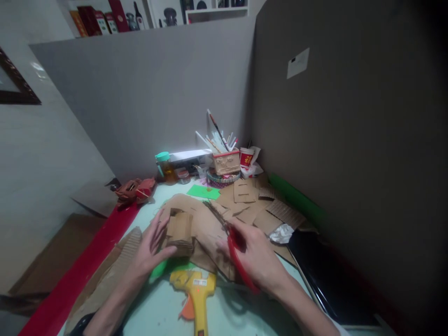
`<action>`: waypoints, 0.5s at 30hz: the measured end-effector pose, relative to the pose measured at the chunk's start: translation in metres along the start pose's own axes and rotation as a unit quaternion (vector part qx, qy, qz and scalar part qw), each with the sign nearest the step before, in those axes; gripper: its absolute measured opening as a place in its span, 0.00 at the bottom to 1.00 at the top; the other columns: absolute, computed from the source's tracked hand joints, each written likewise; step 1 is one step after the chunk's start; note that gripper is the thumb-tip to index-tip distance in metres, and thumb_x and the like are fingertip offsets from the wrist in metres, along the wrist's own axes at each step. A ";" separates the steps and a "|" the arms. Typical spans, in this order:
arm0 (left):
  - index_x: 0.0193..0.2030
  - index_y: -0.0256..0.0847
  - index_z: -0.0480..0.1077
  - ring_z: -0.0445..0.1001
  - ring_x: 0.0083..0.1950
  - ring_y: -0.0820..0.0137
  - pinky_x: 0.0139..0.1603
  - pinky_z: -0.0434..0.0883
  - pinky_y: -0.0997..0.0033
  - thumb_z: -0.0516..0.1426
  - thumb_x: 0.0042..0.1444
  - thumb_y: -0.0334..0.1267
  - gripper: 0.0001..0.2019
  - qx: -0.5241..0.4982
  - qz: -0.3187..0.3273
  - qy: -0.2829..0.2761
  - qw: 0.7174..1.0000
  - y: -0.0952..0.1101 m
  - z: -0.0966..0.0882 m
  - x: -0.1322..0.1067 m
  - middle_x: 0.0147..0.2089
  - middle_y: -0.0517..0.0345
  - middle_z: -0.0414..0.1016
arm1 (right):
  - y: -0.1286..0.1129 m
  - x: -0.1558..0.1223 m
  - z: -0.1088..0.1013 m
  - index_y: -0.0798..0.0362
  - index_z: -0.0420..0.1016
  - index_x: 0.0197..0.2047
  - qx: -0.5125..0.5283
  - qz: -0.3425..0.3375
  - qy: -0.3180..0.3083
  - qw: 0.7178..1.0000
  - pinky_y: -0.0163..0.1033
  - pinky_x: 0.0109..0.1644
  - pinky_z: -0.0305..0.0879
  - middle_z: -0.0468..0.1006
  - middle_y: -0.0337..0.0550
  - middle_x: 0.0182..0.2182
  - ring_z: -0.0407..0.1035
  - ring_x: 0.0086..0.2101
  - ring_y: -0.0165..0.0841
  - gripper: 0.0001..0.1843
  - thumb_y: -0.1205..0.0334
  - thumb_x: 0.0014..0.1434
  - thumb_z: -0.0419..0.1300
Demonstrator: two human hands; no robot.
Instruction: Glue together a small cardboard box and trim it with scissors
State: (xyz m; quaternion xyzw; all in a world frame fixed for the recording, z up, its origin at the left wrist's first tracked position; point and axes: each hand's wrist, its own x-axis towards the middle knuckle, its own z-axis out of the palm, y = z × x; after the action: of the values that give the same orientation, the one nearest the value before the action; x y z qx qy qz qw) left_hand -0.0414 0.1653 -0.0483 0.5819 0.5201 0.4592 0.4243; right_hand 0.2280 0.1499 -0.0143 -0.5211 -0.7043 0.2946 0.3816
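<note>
My right hand (257, 254) is closed round the red handles of a pair of scissors (239, 263), whose dark blades point up and to the left over the brown cardboard. Beside a small cardboard box shape (181, 228), my left hand (154, 245) has its fingers stretched along the left side and its thumb near the lower edge; I cannot tell how firmly it touches. The box shape sits on a larger curved brown cardboard piece (205, 219). Just below, a yellow glue gun (199, 289) with an orange trigger lies on the pale table (154, 310).
Cardboard scraps (252, 210) cover the right rear of the table. A holder (226, 162) with brushes and sticks, a red paper cup (246, 157) and a jar with a turquoise lid (166, 168) stand at the back. A black flat panel (329, 275) lies at right. Grey partitions (157, 88) rise behind.
</note>
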 end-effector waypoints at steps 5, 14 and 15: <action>0.77 0.47 0.31 0.44 0.78 0.53 0.73 0.50 0.47 0.66 0.51 0.53 0.58 0.051 -0.015 -0.018 0.998 -0.004 -0.017 -0.004 0.80 0.39 0.41 | 0.000 -0.001 0.001 0.50 0.65 0.31 -0.006 -0.007 -0.009 1.000 0.36 0.34 0.55 0.70 0.36 0.27 0.61 0.29 0.32 0.10 0.58 0.57 0.63; 0.77 0.47 0.31 0.45 0.78 0.56 0.73 0.49 0.47 0.66 0.53 0.51 0.57 0.128 0.012 -0.054 0.990 -0.005 -0.031 -0.010 0.79 0.36 0.43 | 0.000 -0.002 0.003 0.51 0.69 0.34 -0.029 -0.027 -0.032 0.999 0.35 0.34 0.57 0.71 0.34 0.27 0.64 0.29 0.32 0.07 0.60 0.57 0.63; 0.77 0.48 0.33 0.47 0.77 0.55 0.74 0.49 0.47 0.66 0.53 0.50 0.55 0.141 0.021 -0.056 0.988 -0.004 -0.033 -0.011 0.79 0.39 0.43 | 0.000 -0.003 0.004 0.51 0.69 0.34 -0.035 -0.029 -0.033 0.998 0.35 0.34 0.57 0.71 0.34 0.28 0.64 0.29 0.31 0.06 0.60 0.57 0.63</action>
State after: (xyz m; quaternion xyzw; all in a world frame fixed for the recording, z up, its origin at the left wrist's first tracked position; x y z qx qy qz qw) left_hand -0.0750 0.1551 -0.0460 0.6717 0.5423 0.3570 0.3567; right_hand 0.2255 0.1469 -0.0169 -0.5034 -0.7414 0.2751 0.3483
